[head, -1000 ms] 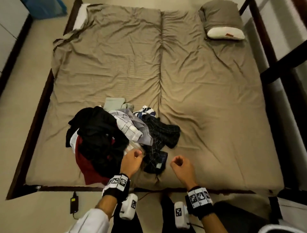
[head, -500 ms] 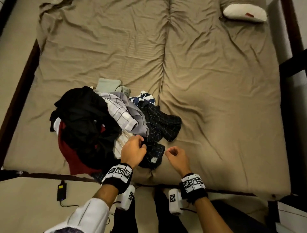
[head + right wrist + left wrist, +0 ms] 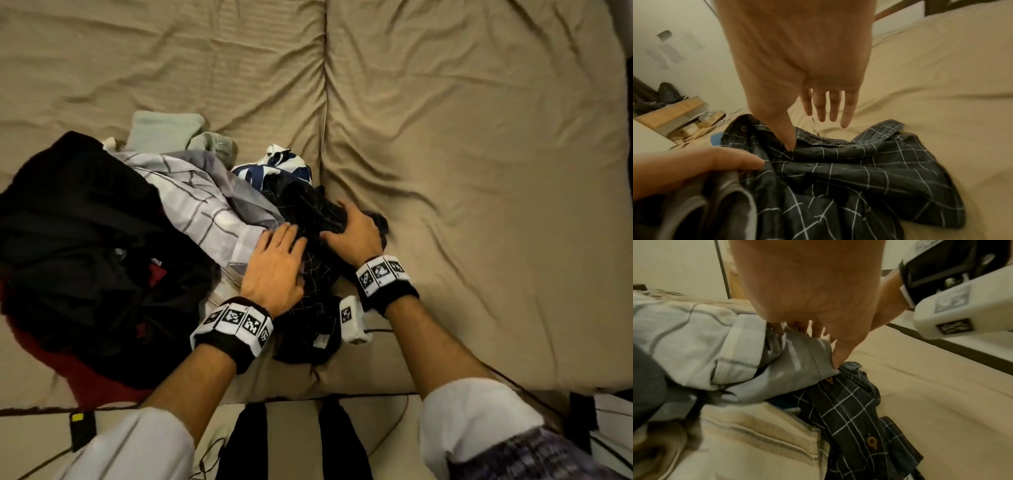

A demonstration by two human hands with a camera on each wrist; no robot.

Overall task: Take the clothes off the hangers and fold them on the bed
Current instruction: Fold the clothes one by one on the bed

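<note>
Two bare hands work at the near edge of one wide bed covered in a wrinkled tan sheet (image 3: 462, 171), each wrist wearing a black band with black-and-white square markers. One heap of loose clothes (image 3: 113, 246) lies on the sheet, and every place below is told from that heap.

At the heap's right end lies one dark navy shirt with thin white checks and brown buttons (image 3: 311, 219) — crumpled, spilling toward the bed's near edge. The right hand (image 3: 352, 229) rests on its far right part; in the right wrist view its four fingers (image 3: 825, 107) are straight and spread above the cloth while the thumb tip touches the fabric, so it grips nothing. The left hand (image 3: 274, 267) lies flat just left of the right one, at the seam between the checked shirt and one pale grey shirt with darker grey window-pane lines (image 3: 191, 202). In the left wrist view its fingertips press into a plain grey fold (image 3: 801, 356); whether they pinch it I cannot tell.

Left of these lies one large black garment (image 3: 78, 219), with one dark red garment (image 3: 89, 380) under it at the near left. At the heap's far side sit one sage-green folded piece (image 3: 161, 132) and one navy-and-white patterned piece (image 3: 281, 164). One beige ribbed garment (image 3: 760, 443) shows under the left wrist. Hangers are not discernible in the heap.
</note>
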